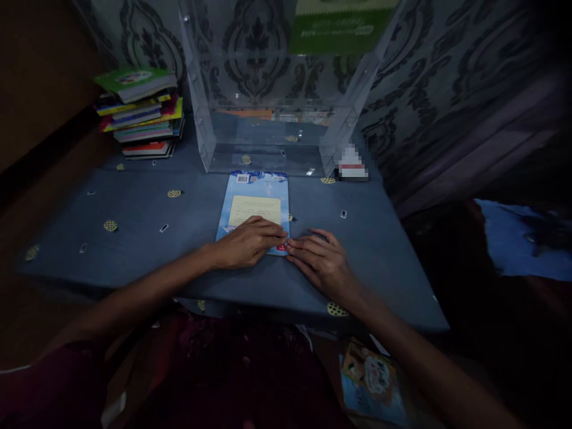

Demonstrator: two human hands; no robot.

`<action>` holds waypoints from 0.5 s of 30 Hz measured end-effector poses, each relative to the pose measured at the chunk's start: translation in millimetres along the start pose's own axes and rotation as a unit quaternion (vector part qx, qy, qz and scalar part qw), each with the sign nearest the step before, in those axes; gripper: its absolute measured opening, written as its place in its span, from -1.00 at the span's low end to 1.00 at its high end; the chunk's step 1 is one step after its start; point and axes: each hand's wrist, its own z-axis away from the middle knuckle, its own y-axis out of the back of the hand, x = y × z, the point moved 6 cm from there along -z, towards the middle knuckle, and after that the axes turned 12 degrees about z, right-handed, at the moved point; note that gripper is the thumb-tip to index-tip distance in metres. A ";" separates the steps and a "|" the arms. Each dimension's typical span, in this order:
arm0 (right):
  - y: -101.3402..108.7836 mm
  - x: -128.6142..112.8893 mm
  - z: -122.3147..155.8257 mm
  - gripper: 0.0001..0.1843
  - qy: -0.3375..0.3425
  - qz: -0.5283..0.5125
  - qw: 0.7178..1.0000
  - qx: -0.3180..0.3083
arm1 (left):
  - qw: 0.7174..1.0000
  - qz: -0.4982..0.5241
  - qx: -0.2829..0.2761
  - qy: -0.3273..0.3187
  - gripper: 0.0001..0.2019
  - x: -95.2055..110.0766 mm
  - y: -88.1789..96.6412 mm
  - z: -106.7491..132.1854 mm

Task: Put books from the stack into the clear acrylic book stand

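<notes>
A light-blue book lies flat on the cloth-covered table, showing a pale yellow text panel and a barcode near its far edge. My left hand rests across its lower part, fingers stretched out flat and pointing right. At the near right corner of the book is my right hand; its thumb and fingertips come together at that corner, while one finger is raised apart. The left hand hides part of the panel and the near left edge.
Beyond the book stands a clear acrylic rack with a green booklet up high. A stack of books sits at the back left. A pixelated white object is right of the rack. Another book lies below the table edge.
</notes>
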 end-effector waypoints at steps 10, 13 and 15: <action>0.6 -1.0 0.3 -0.82 0.015 0.004 1.000 0.014 | 1.000 -0.021 -0.007 -0.013 -0.61 14.4 -2.7 12.9; -0.3 0.0 0.9 -0.80 0.009 -0.003 1.000 0.002 | 0.999 -0.046 -0.019 -0.011 -0.59 19.0 -6.4 15.9; -0.5 0.4 1.6 -0.78 0.008 -0.006 1.000 -0.001 | 0.997 -0.067 -0.023 -0.007 -0.57 21.9 -9.0 19.0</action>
